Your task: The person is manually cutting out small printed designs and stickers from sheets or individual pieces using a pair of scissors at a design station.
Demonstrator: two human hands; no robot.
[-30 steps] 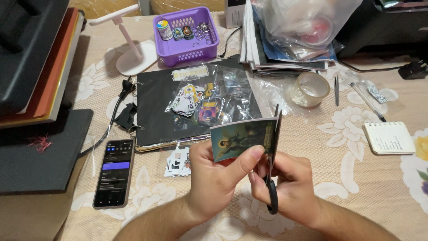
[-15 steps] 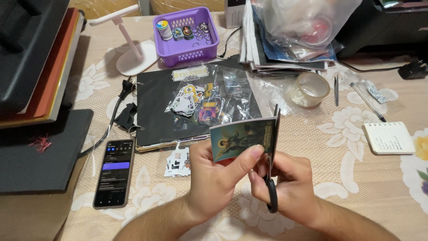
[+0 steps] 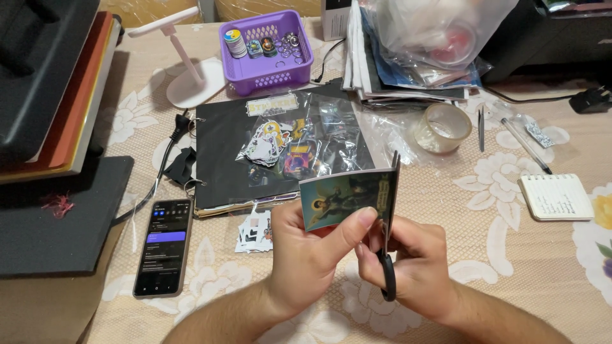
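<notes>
Barely any change since a second ago: both hands and the card sit in the same spot, scissor blades at the same edge. Left hand (image 3: 306, 255) pinches a printed picture card (image 3: 347, 200), thumb over the front lower edge, fingers behind, clamped on it. Right hand (image 3: 414, 264) is closed through the handles of black scissors (image 3: 390, 223), blades pointing to 12 o'clock along the card's right edge; can't tell whether the blades are parted or together. Card is held above the floral tablecloth (image 3: 497, 267), just below the black folder.

From the card: black folder (image 3: 223, 159) at 11 o'clock with clear bags of stickers (image 3: 287, 143) lying on it. Small sticker packet (image 3: 255, 232) at 9 o'clock, just beside the left hand. Smartphone (image 3: 162, 247), screen lit, further at 9 o'clock. Purple basket (image 3: 268, 67) with small round items far at 11 o'clock, white stand (image 3: 191, 83) left of it. Roll of clear tape (image 3: 443, 127) at 1 o'clock, tweezers (image 3: 481, 127) and pen (image 3: 526, 145) beyond it. Spiral notepad (image 3: 554, 197) at 3 o'clock. Plastic bag (image 3: 440, 32) on a paper stack at 12–1 o'clock. Black power plug (image 3: 180, 121) and cable left of the folder. Dark heat-press-like machine (image 3: 44, 95) on the far left edge.
</notes>
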